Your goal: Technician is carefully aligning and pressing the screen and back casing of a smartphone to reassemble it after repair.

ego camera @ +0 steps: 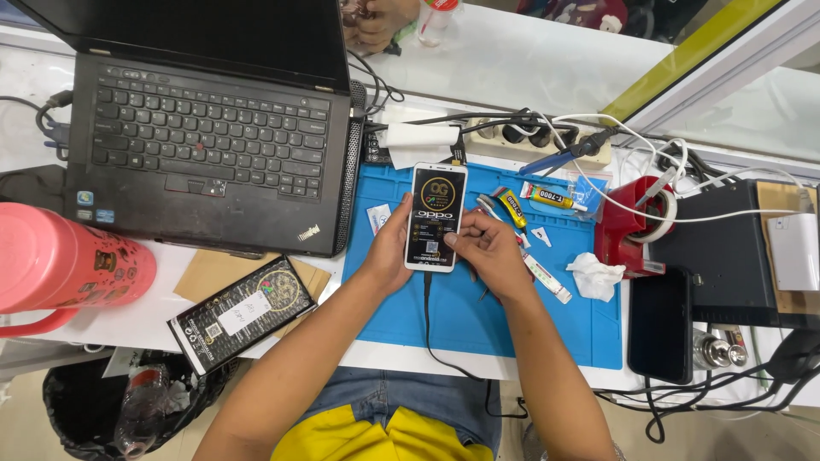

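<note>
Nearest the camera, the person's two forearms reach up from a yellow shirt and blue jeans onto a blue mat [555, 324] that lies on a white table [512, 60]. A black cable [427, 320] runs from the table's near edge across the mat to the bottom of a white phone [436, 217]. The left hand [390, 252] curls around the phone's left edge, thumb on the rim, holding it flat just above or on the mat; which one cannot be told. The right hand [487, 248] is closed on the phone's lower right corner, thumb pressed to the bottom of the screen. The screen is covered by a dark printed film.

Left of the arms, a black flat box [243, 312] lies on brown card, and a pink bottle [60, 260] lies on its side at the table's left edge. Right of the right hand lie a crumpled tissue [595, 276] and a dark phone [659, 324], face down or switched off.

Beyond the hands, on the far part of the mat, lie two glue tubes [551, 197] and a small white card. A red tape dispenser [630, 224] stands just right of the mat, with a black box [735, 256] beside it. Further back sit an open black laptop [205, 137], a power strip [512, 141] with white and black leads, and folded white paper. At the far edge, another person's hand [372, 26] rests near a clear bottle.
</note>
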